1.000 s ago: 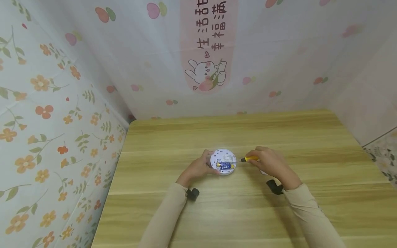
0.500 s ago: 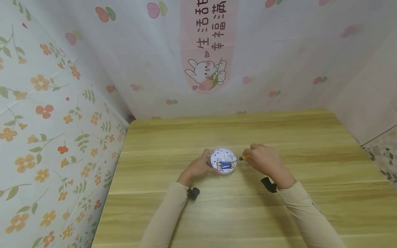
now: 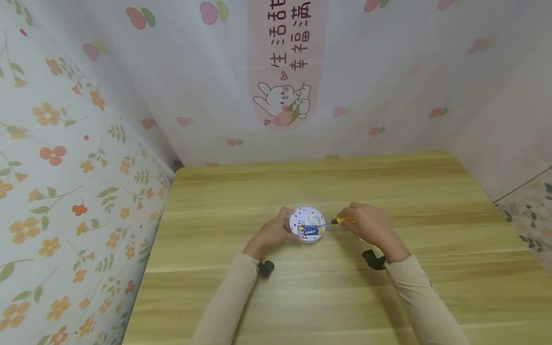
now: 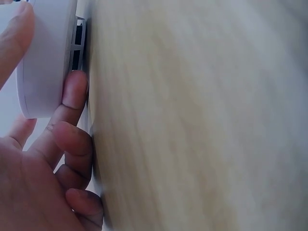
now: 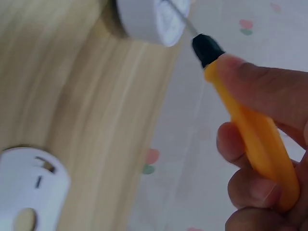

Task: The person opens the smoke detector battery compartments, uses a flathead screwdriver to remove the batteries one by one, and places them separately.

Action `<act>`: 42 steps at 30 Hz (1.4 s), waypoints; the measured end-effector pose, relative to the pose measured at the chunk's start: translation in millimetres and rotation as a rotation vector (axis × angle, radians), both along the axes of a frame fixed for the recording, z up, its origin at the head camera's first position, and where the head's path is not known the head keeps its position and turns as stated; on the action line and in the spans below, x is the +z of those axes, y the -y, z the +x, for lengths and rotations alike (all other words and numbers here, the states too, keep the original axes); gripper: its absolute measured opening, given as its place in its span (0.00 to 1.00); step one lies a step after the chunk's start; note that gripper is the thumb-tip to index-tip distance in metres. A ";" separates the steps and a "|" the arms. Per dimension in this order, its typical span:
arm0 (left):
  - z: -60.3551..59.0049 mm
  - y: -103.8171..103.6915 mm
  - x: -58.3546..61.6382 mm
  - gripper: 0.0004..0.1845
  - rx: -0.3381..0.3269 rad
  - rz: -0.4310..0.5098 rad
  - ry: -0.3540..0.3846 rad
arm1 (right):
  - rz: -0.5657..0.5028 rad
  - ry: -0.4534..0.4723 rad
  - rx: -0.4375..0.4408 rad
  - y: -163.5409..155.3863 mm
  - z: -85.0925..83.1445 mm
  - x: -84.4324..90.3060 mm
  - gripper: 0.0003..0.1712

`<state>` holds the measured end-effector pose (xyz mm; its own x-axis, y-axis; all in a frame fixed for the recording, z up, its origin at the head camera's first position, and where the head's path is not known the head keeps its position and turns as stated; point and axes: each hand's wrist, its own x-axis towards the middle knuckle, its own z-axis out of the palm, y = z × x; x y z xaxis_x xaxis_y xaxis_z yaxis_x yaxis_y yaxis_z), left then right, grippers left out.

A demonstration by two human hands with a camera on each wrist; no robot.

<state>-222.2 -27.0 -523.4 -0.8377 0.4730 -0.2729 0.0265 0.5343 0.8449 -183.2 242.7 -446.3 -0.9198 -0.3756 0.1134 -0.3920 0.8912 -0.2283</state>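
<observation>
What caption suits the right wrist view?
Right hand grips a yellow-handled screwdriver, tip at a round white device on the wooden table.

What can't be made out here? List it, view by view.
- Head view: print on the batteries inside the round device is too small to read.
- Head view: where the screwdriver tip lands is too small to tell.
- Left wrist view: left hand grips the device rim; the device is cut off by the top edge.
- Right wrist view: screwdriver tip blurred; the white cover is cut off at the lower left.
</observation>
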 end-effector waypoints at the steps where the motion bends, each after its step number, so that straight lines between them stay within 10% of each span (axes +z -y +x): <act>1: -0.3 0.2 -0.2 0.46 -0.001 0.003 -0.001 | -0.019 0.001 -0.003 -2.0 -0.2 -2.1 0.08; 28: -2.3 2.8 -0.6 0.46 0.000 0.059 0.047 | -0.384 0.277 -0.112 -14.7 -11.3 -56.1 0.13; 42: 0.5 1.3 2.1 0.45 0.016 0.038 0.043 | -0.250 0.185 -0.039 -25.2 -4.6 -24.9 0.10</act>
